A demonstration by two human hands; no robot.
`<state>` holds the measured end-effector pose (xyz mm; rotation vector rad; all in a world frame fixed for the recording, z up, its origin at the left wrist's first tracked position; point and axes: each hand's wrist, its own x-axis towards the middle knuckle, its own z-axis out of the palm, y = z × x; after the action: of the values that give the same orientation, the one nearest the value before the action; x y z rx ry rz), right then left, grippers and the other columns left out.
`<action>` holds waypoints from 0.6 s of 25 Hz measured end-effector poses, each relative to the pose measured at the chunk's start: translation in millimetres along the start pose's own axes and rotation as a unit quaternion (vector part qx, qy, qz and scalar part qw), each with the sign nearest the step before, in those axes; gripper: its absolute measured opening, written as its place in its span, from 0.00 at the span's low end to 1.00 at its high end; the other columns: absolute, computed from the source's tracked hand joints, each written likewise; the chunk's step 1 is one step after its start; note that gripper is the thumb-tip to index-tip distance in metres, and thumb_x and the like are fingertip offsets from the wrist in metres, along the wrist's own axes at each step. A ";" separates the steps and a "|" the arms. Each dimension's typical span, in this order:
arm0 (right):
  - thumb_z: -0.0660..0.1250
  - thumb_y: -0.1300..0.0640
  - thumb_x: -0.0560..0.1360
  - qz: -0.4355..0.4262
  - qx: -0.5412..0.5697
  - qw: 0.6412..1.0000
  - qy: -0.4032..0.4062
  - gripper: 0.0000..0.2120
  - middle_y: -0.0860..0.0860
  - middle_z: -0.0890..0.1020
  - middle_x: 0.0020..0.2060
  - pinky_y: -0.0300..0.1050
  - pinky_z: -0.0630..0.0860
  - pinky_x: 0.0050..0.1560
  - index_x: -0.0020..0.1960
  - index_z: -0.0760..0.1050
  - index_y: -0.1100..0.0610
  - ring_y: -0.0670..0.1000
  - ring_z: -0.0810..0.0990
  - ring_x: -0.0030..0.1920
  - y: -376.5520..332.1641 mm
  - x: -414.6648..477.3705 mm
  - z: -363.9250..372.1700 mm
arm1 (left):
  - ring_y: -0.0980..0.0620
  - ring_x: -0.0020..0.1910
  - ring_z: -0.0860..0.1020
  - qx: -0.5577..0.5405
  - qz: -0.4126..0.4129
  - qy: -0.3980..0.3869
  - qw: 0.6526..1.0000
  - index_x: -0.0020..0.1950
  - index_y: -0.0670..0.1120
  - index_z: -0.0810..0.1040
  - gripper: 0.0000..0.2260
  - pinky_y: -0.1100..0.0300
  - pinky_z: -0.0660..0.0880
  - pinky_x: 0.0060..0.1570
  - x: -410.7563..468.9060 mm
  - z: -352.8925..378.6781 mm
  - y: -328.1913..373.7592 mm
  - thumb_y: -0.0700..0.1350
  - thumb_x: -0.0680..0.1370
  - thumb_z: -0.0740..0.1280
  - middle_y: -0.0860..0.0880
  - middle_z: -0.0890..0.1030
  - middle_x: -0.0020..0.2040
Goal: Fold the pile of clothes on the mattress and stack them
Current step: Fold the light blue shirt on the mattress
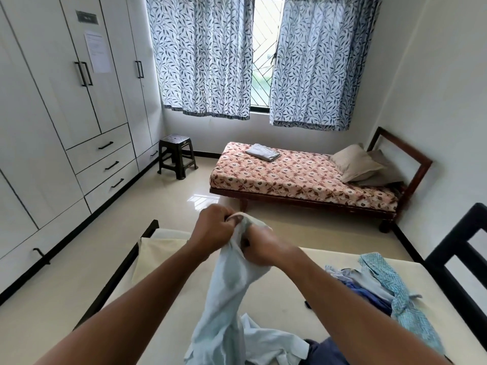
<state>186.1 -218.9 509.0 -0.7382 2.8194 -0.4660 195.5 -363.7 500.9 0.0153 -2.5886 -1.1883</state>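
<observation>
Frame centre: left hand (pixel 214 227) and right hand (pixel 263 248) both gripping pale blue shirt (pixel 232 299), fingers curled, lifting it above mattress (pixel 163 306); clothes pile (pixel 382 293) lying lower right.

Second bed (pixel 303 177) with pillows (pixel 355 163) — stool (pixel 177 155), wardrobe (pixel 66 101), curtains (pixel 203 56).

Of the person, only the two arms showed. The left forearm (pixel 131 299) and the right forearm (pixel 355 312) were bare along all of their visible length, as were both wrists. Through the wide lens they looked broad at the bottom edge of the view and tapered toward the hands. The left hand (pixel 213 227) showed its bare back and knuckles, and the right hand (pixel 263 248) its bare back. Anything worn higher up lay outside the view.
</observation>
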 end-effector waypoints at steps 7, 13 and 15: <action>0.62 0.58 0.85 0.059 0.258 0.933 -0.243 0.16 0.60 0.80 0.61 0.55 0.76 0.67 0.70 0.73 0.64 0.57 0.79 0.64 3.6 10.3 1.2 | 0.61 0.26 0.71 -0.068 -0.025 0.055 0.996 0.28 0.49 0.75 0.19 0.69 0.65 0.29 -16.7 6.3 -7.4 0.43 0.79 0.71 0.57 0.74 0.24; 0.68 0.67 0.77 -0.117 0.101 0.986 -0.066 0.09 0.53 0.81 0.46 0.39 0.76 0.49 0.57 0.81 0.65 0.48 0.78 0.48 6.7 31.4 -15.4 | 0.60 0.28 0.74 -0.077 -0.031 0.092 0.992 0.32 0.50 0.80 0.15 0.65 0.68 0.33 -8.2 -5.3 -10.0 0.46 0.80 0.72 0.55 0.79 0.28; 0.73 0.67 0.75 -0.123 0.130 0.984 -0.018 0.04 0.48 0.82 0.38 0.35 0.73 0.41 0.48 0.85 0.60 0.44 0.77 0.38 11.2 33.7 -31.7 | 0.59 0.28 0.74 -0.079 -0.042 0.109 0.990 0.35 0.48 0.82 0.13 0.61 0.69 0.34 -4.2 -8.0 -18.0 0.48 0.79 0.73 0.54 0.80 0.29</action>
<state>144.1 -218.6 531.3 -1.0265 2.5751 -0.8325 199.6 -381.0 491.3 0.2114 -2.3200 -1.3374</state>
